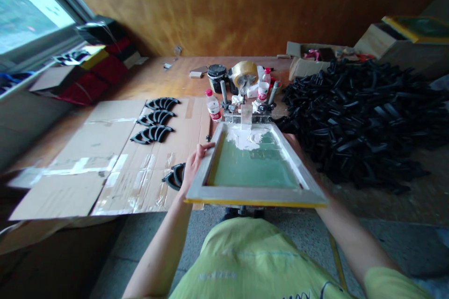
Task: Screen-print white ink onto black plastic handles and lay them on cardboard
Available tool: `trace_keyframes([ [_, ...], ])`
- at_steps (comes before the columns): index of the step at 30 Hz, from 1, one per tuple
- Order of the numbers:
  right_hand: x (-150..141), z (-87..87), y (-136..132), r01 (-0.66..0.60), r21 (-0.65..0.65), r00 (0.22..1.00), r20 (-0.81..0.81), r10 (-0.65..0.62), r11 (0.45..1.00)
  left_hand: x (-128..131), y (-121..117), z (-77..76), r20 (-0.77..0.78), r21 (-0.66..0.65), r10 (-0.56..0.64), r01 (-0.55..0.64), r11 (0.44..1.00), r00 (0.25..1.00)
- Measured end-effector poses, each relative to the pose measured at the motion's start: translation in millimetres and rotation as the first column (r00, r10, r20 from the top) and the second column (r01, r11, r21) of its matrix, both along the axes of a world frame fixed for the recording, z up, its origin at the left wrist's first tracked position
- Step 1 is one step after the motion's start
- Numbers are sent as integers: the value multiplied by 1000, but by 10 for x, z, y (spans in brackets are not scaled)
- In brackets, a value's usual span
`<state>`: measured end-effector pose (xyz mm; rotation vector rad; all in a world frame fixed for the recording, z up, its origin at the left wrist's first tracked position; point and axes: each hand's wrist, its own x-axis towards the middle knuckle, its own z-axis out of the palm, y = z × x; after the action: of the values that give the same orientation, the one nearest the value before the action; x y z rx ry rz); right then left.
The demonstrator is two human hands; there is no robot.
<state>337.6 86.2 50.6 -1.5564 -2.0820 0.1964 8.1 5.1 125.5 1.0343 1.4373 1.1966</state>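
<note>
A silkscreen frame with green mesh and a smear of white ink stands tilted in front of me, its far end at a metal hinge clamp. My left hand is closed on its left side, one finger lying along the rim. On the opposite side my right hand grips the frame, most of its fingers hidden behind the edge. Just left of my left hand, curved black parts lie on cardboard. Whatever is under the frame is hidden.
Three rows of curved black parts lie on the cardboard. A large heap of black parts covers the right side. Behind the clamp stand plastic bottles, a tape roll and a dark tub. Boxes stand at both back corners.
</note>
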Motion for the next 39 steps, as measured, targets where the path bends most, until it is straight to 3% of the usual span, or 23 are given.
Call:
trace_keyframes([
  [3,-13,201,302,104,93,994,-22,-103,990,-48,-190,-364,-21,-125,-89,86,988,996],
  [6,-423,348,547,-62,137,998,13,61,989,-39,-235,-721,-3,-199,-98,96,975,995],
  [9,-835,374,674,-229,-1,967,116,228,973,-8,-208,-897,8,-231,-82,82,969,997],
  [13,-947,280,696,-220,-165,931,261,257,962,-9,-185,-933,51,-260,-68,79,962,996],
  [16,-889,184,614,-97,-100,940,317,124,990,-31,-186,-970,64,-273,-62,77,959,996],
  [18,-888,124,489,-83,-66,942,321,100,994,-41,-188,-1006,76,-276,-54,73,958,996],
  [21,-908,82,205,-252,-77,912,315,264,965,-50,-188,-1040,83,-280,-63,84,956,995],
  [24,-856,141,-48,-490,-113,808,315,499,864,-53,-188,-1043,89,-278,-80,102,955,993],
  [27,-789,260,-109,-613,-141,725,290,625,777,-50,-191,-1037,57,-281,-69,82,956,996],
  [28,-786,291,-93,-609,-144,732,277,623,780,-47,-193,-1034,41,-280,-61,70,957,997],
  [32,-850,276,-75,-448,-69,848,283,448,891,-43,-199,-1019,56,-248,-57,69,966,997],
  [37,-840,176,-230,-533,-33,804,291,518,846,-52,-190,-998,77,-232,-73,89,969,994],
  [39,-845,235,-132,-494,-23,846,219,486,869,-59,-189,-951,71,-239,-72,87,967,995],
])
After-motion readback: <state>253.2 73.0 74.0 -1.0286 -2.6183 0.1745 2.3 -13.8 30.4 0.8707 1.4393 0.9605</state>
